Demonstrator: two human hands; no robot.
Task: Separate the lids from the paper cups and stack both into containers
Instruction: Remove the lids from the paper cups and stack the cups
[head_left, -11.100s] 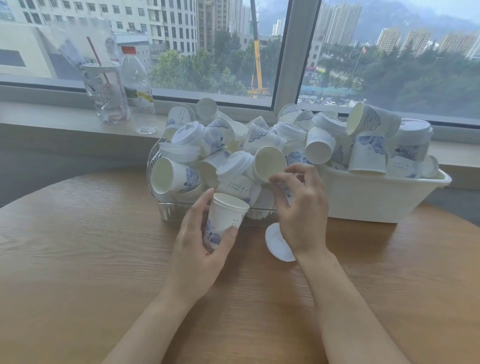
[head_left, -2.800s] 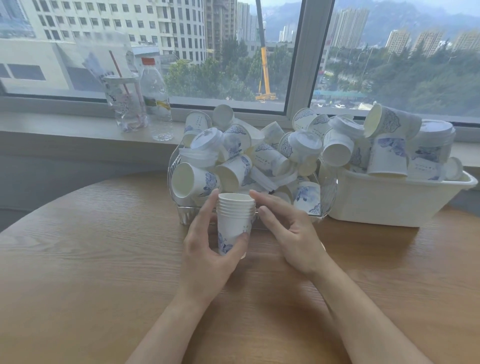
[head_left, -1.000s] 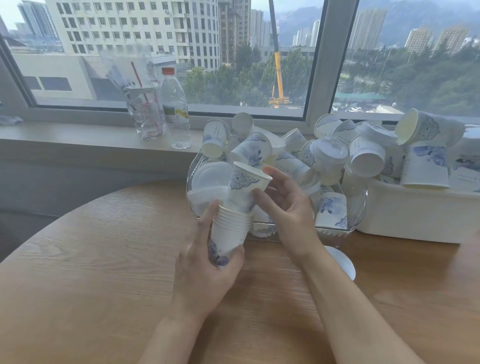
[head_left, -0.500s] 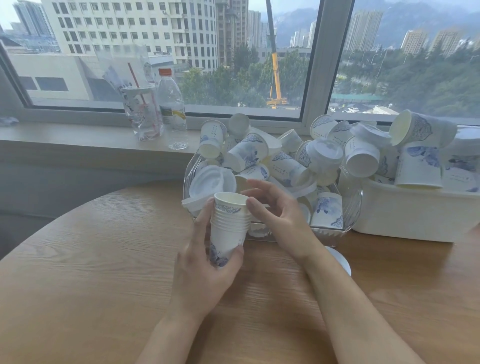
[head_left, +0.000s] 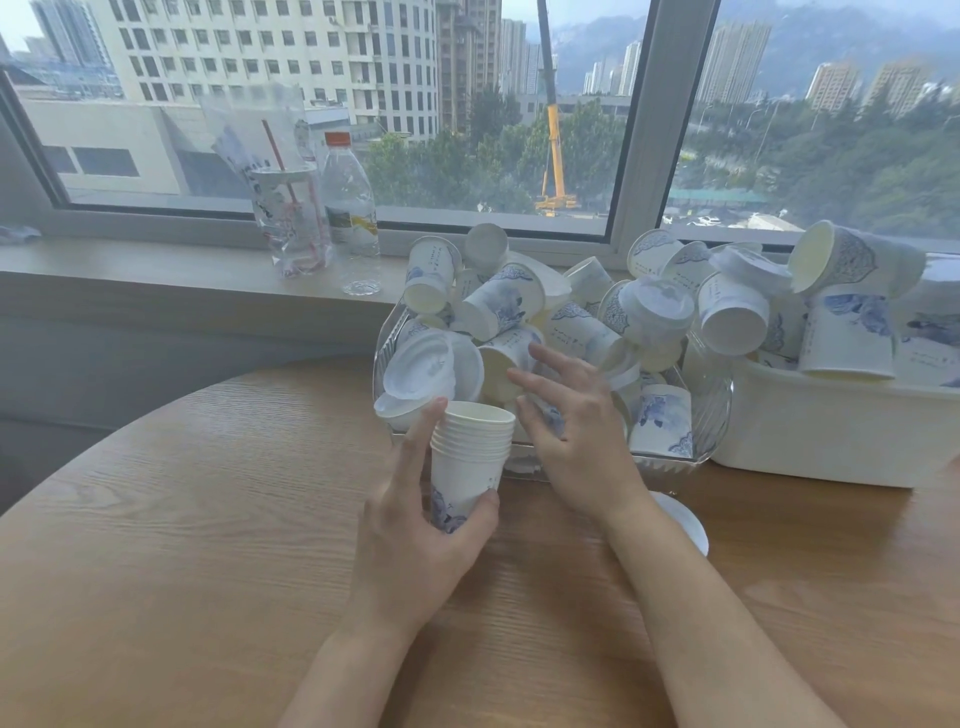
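Note:
My left hand (head_left: 415, 540) grips a nested stack of white paper cups (head_left: 470, 457) with blue print, held upright just above the wooden table (head_left: 182, 519). My right hand (head_left: 576, 431) hovers beside the stack's rim with fingers spread and holds nothing. Behind both hands a clear basket (head_left: 711, 410) is heaped with loose cups and white lids (head_left: 423, 366). A white lid (head_left: 683, 519) lies flat on the table under my right wrist. A white tub (head_left: 831, 441) at the right is also piled with cups.
A clear plastic bottle (head_left: 349, 208) with an orange cap and a plastic drink cup in a bag (head_left: 288, 218) stand on the window sill at the back left. Bare wooden table spreads out to the left and in front of the hands.
My right hand pushed a cup down into the stack held by my left hand, then let go and opened toward the basket. The stack is one cup taller.

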